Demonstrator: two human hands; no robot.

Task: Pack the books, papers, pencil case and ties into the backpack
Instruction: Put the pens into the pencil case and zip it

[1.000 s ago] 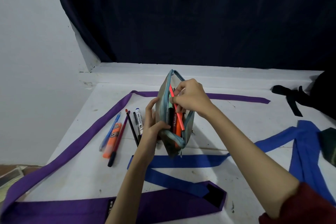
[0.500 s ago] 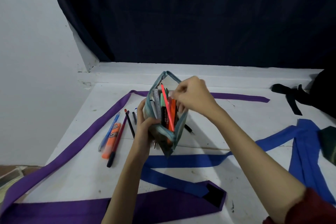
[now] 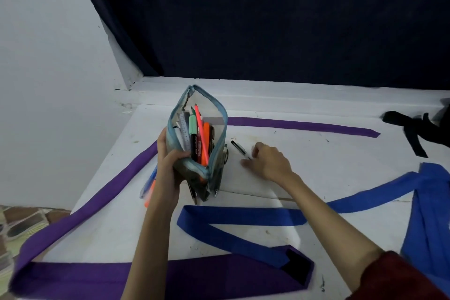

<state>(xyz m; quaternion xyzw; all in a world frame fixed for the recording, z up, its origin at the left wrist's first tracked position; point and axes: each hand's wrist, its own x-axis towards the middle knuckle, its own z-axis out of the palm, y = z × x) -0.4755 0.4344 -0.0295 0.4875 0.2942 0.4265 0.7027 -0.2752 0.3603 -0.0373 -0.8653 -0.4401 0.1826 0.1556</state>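
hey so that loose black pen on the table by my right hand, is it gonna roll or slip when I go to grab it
The black pen looks round and slim and lies flat on the smooth white table, so a nudge would probably roll it. It looks light and stiff, so it should lift in one piece. Your right hand reaches it at its near end; pinching across the barrel seems safer than pushing.

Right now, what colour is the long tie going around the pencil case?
Purple. The long tie shows best in the head view, looping behind the pencil case on the white table.
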